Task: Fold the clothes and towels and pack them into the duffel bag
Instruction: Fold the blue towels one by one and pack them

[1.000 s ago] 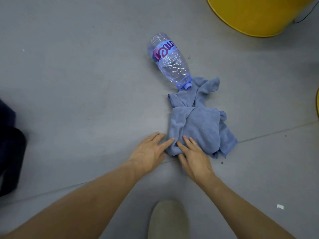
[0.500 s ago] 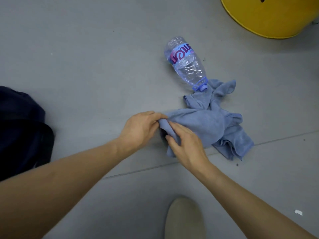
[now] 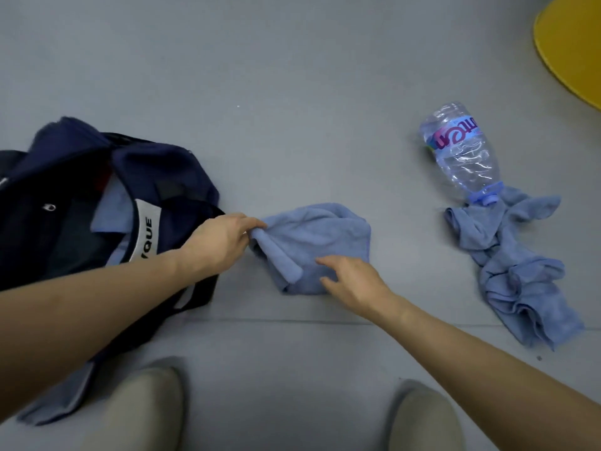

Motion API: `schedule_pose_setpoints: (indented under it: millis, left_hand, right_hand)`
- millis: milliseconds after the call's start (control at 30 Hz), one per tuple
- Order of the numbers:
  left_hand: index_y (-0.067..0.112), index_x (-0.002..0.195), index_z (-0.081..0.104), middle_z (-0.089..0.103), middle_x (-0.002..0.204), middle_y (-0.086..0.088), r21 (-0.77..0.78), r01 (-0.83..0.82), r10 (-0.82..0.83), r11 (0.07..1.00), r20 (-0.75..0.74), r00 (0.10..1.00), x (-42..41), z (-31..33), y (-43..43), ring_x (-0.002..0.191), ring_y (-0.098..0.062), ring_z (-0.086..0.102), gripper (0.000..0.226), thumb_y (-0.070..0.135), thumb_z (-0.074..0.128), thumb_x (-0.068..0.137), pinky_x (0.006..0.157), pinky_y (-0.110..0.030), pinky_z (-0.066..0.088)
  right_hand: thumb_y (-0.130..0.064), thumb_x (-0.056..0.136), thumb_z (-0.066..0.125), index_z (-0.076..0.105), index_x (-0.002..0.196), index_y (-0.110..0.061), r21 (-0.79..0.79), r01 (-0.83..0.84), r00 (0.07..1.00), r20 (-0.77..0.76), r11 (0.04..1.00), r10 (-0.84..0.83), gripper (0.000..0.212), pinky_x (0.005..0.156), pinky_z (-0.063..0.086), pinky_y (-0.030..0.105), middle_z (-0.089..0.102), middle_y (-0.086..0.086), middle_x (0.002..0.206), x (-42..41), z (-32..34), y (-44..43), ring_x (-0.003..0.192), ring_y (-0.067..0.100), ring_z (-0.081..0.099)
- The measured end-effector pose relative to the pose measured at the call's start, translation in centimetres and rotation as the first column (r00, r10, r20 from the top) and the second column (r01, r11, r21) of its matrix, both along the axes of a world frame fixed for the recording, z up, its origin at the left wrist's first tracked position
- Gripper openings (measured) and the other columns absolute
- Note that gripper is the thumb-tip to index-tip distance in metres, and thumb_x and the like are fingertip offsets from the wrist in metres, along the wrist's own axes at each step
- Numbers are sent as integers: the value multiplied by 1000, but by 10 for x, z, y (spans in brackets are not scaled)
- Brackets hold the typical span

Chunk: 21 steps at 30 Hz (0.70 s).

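- The blue towel (image 3: 312,242) is lying bunched and partly folded on the grey floor (image 3: 292,92), and both hands are working on it.
- The left hand (image 3: 221,239) is pinching the towel's left edge, so its grip is closing on a gathered fold of cloth between thumb and fingers.
- The right hand (image 3: 351,281) is resting on the near right part of the towel. Its grip is loose and wide, with the fingers stretched over the cloth and clasping nothing.
- Just left of the towel, the navy duffel bag (image 3: 162,170) is lying open on the floor, with the left forearm crossing over its near side.
- A light blue garment (image 3: 112,206) is showing inside the bag's mouth, and a white label (image 3: 146,232) with dark letters is running down beside it.
- Well to the right of the towel, a second blue towel (image 3: 514,275) is lying crumpled in a long, twisted heap.
- A clear plastic bottle (image 3: 461,154) is lying on its side beyond and to the right of the towel, its blue cap touching the far end of the crumpled heap.
- Far to the upper right of the towel, the curved edge of a yellow object (image 3: 572,47) is showing at the frame's corner.
- Nearer the person than the towel, two pale shoes (image 3: 143,411) are pointing forward, one on each side.
- A thin floor seam (image 3: 292,320) is running across between the towel and the shoes.
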<state>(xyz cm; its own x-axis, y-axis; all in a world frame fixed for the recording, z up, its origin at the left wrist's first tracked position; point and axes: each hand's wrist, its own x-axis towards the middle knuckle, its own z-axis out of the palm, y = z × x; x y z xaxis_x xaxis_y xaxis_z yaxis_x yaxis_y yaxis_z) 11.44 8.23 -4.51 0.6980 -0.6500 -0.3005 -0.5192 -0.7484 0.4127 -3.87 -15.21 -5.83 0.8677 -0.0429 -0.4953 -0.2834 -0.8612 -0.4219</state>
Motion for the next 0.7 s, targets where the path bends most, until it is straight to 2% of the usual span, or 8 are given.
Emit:
schedule_pose_setpoints:
  millis: [67, 167, 267, 367, 433, 500, 567, 700]
  left_hand:
    - [23, 134, 62, 55, 141, -7, 33, 20, -23, 999, 96, 995, -8, -15, 15, 120, -33, 58, 41, 11, 48, 97, 99, -42, 47]
    - [18, 123, 69, 62, 131, -12, -4, 161, -154, 987, 269, 951, -31, -29, 14, 113, -38, 60, 49, 17, 40, 83, 92, -49, 51]
    - [19, 117, 71, 67, 116, -6, -67, 321, -298, 945, 233, 926, -61, -42, 1, 102, -30, 64, 44, 27, 44, 83, 88, -43, 53]
    - [23, 115, 71, 68, 112, -5, -21, 370, -362, 929, 160, 918, -77, -55, -8, 97, -29, 67, 37, 36, 61, 81, 84, -39, 55]
    - [23, 116, 70, 67, 114, -6, 7, 340, -338, 941, 125, 933, -79, -61, -15, 98, -29, 67, 46, 37, 81, 73, 81, -40, 56]
    - [23, 114, 70, 66, 110, -5, -5, 291, -288, 957, 116, 951, -78, -63, -20, 93, -29, 66, 50, 42, 85, 71, 74, -41, 55]
    - [21, 105, 71, 67, 100, -3, -51, 238, -227, 970, 161, 960, -77, -59, -29, 83, -30, 65, 38, 46, 76, 77, 67, -40, 54]
    - [21, 87, 63, 65, 80, 2, -166, -2, 23, 986, 125, 992, -65, -36, -42, 70, -22, 60, 25, 39, 50, 98, 59, -35, 43]
  right_hand:
    - [-34, 99, 55, 42, 151, -26, -92, -127, 992, -26, 988, 125, 53, 113, 31, 31, 37, -1, 159, -1, -10, -1, 144, 20, 36]
    - [-38, 96, 60, 40, 151, -28, -215, -265, 964, -50, 940, 260, 60, 117, 32, 37, 29, 2, 162, -7, -27, -9, 148, 26, 28]
    - [-35, 84, 75, 54, 143, -25, -275, -297, 950, 11, 914, 312, 64, 106, 46, 49, 43, 10, 154, -13, -41, -17, 138, 36, 44]
    - [-33, 77, 82, 68, 128, -27, -301, -267, 940, 129, 915, 317, 53, 91, 56, 49, 59, 10, 140, -14, -49, -20, 121, 38, 59]
    - [-33, 82, 79, 74, 116, -31, -291, -214, 924, 249, 933, 290, 34, 85, 58, 44, 66, 6, 132, -12, -50, -22, 111, 35, 64]
    - [-39, 90, 66, 76, 109, -33, -248, -150, 918, 323, 957, 228, 23, 83, 58, 41, 70, 0, 125, -8, -47, -20, 105, 30, 65]
    - [-43, 95, 53, 75, 109, -34, -143, -64, 943, 315, 988, 107, 27, 84, 55, 38, 73, -6, 114, 0, -37, -15, 101, 22, 63]
    - [-38, 98, 53, 70, 103, -31, 66, 108, 947, 298, 992, -122, 19, 67, 46, 33, 69, -8, 83, 12, -12, -7, 80, 15, 60]
